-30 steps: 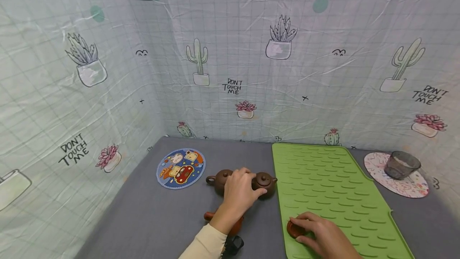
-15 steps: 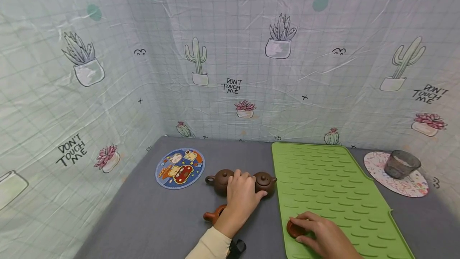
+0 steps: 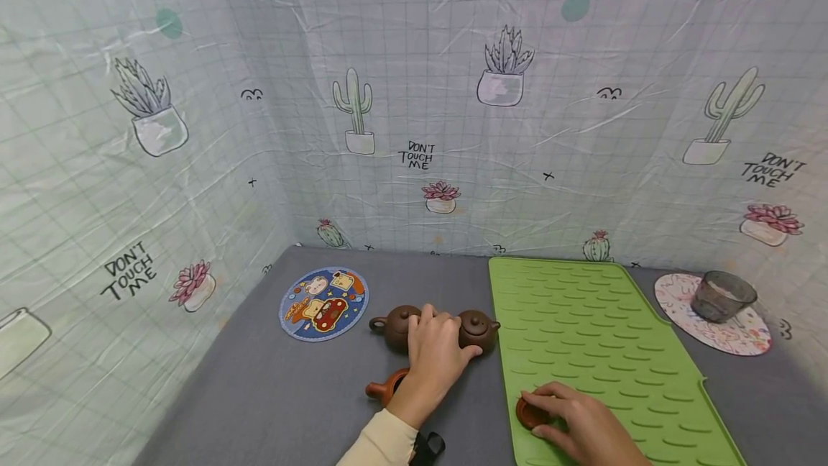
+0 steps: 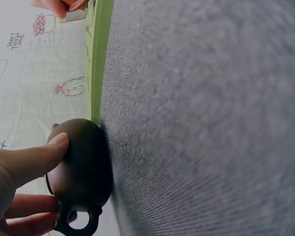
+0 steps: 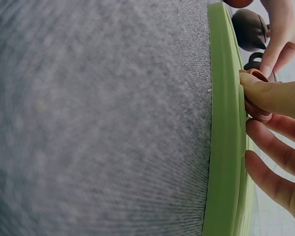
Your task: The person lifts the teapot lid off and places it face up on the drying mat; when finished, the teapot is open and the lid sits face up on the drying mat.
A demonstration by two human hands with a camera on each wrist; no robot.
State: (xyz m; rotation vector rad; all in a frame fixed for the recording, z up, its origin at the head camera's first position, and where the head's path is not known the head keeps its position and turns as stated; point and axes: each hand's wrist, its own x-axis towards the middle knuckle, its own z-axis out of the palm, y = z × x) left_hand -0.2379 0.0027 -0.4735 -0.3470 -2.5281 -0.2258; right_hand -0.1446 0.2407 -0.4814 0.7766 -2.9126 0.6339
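My left hand (image 3: 438, 351) grips a small dark brown teapot (image 3: 476, 336) standing on the grey cloth, its spout toward the green mat (image 3: 601, 336). In the left wrist view the thumb presses on the body of this teapot (image 4: 83, 167) and the other fingers are by its handle. A matching dark teapot (image 3: 396, 331) stands just left, partly behind the hand. My right hand (image 3: 585, 419) pinches a round reddish-brown teapot lid (image 3: 532, 416) at the mat's near left edge. A reddish teapot (image 3: 380, 388) with an open top is partly hidden under the left forearm.
A blue round placemat (image 3: 325, 304) with cartoon figures lies at the back left. On the far right, a dark translucent cup (image 3: 721, 297) sits on a pink patterned mat (image 3: 679, 295). Printed curtains (image 3: 453, 121) enclose the back and sides. A black strap (image 3: 428, 446) shows at the left wrist.
My left hand and forearm have shifted slightly right at the dark teapot, uncovering more of the reddish teapot's rim. The right hand and lid have stayed in place.
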